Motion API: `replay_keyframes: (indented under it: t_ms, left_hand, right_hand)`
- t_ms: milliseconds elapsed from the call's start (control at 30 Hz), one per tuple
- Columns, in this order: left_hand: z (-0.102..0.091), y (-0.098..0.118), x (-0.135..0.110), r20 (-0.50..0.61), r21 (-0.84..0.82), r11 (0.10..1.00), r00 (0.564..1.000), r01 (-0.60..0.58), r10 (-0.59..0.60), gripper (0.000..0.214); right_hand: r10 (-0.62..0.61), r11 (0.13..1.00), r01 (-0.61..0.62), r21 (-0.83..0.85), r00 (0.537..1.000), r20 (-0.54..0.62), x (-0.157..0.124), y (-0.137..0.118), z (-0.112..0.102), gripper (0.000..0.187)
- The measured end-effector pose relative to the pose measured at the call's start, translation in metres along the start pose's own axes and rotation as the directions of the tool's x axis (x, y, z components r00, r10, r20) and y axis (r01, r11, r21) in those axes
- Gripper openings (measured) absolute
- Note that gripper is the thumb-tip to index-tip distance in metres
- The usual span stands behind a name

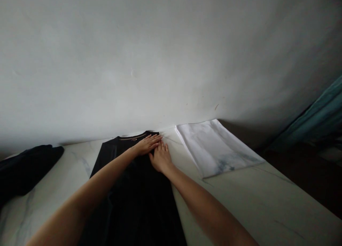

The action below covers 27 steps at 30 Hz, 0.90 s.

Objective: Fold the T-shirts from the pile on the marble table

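Outstretched forearms (80, 199), hands (160, 157) flat on what looks like a black shirt (139, 199).

No text is legible anywhere. A small tag (133, 139) is showing at twelve o'clock on the neckline of the black garment (141, 206), but it is too small and blurred to read.
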<state>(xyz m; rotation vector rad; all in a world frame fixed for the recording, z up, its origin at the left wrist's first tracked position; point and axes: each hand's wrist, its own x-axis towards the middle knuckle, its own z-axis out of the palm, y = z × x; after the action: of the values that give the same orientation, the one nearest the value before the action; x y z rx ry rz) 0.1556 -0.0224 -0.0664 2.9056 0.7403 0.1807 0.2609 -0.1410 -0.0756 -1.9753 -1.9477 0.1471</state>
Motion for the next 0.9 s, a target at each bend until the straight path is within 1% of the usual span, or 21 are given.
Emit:
replay_keyframes:
  t_ms: [100, 167, 267, 367, 467, 567, 633, 700, 767, 800, 867, 900]
  left_hand:
    - [0.007, -0.006, -0.006, 0.0, 0.078, 0.996, 0.999, 0.041, -0.041, 0.05]
    - [0.008, -0.005, -0.006, 0.008, 0.114, 0.991, 0.998, 0.064, -0.065, 0.051]
    - [0.005, 0.003, -0.005, 0.011, 0.158, 0.984, 0.997, 0.078, -0.081, 0.05]
    - [-0.003, 0.016, -0.01, -0.031, 0.16, 0.98, 0.992, 0.122, -0.118, 0.049]
    - [-0.016, 0.034, -0.026, -0.058, 0.135, 0.979, 0.987, 0.155, -0.148, 0.049]
    - [-0.029, 0.054, -0.059, -0.059, 0.114, 0.984, 0.99, 0.137, -0.131, 0.052]
    - [-0.036, 0.069, -0.092, -0.068, 0.093, 0.992, 0.994, 0.091, -0.085, 0.052]
    - [-0.04, 0.086, -0.128, -0.075, 0.066, 0.997, 0.997, 0.032, -0.027, 0.049]
    - [-0.041, 0.105, -0.163, -0.094, 0.032, 0.999, 0.995, -0.021, 0.024, 0.041]
    - [-0.041, 0.116, -0.178, -0.11, 0.015, 0.999, 0.993, -0.046, 0.047, 0.037]
    - [-0.039, 0.135, -0.201, -0.145, -0.009, 0.995, 0.985, -0.095, 0.093, 0.03]
    - [-0.038, 0.142, -0.209, -0.161, -0.011, 0.993, 0.98, -0.117, 0.114, 0.027]
  right_hand:
    - [-0.016, 1.0, 0.016, -0.013, 1.0, -0.006, -0.001, 0.002, 0.002, 0.068]
    - [-0.019, 1.0, 0.019, -0.019, 1.0, 0.005, -0.001, 0.003, 0.002, 0.068]
    - [-0.011, 1.0, 0.012, -0.023, 0.999, 0.03, -0.002, 0.004, 0.001, 0.067]
    - [-0.01, 1.0, 0.011, -0.018, 0.999, 0.036, -0.002, 0.004, -0.002, 0.064]
    - [0.005, 1.0, -0.004, -0.015, 0.999, 0.048, -0.003, 0.003, -0.009, 0.062]
    - [0.014, 1.0, -0.015, 0.007, 1.0, 0.02, -0.013, 0.003, -0.022, 0.056]
    - [-0.018, 0.998, 0.019, 0.052, 0.999, -0.032, -0.03, 0.005, -0.034, 0.047]
    - [-0.078, 0.989, 0.086, 0.12, 0.995, -0.066, -0.057, 0.009, -0.051, 0.038]
    - [-0.13, 0.968, 0.137, 0.208, 0.99, -0.048, -0.092, 0.012, -0.069, 0.031]
    - [-0.137, 0.958, 0.139, 0.251, 0.99, -0.025, -0.112, 0.014, -0.078, 0.028]
    - [-0.115, 0.942, 0.101, 0.319, 0.993, 0.026, -0.154, 0.016, -0.095, 0.023]
    - [-0.095, 0.938, 0.073, 0.339, 0.994, 0.048, -0.175, 0.015, -0.102, 0.02]
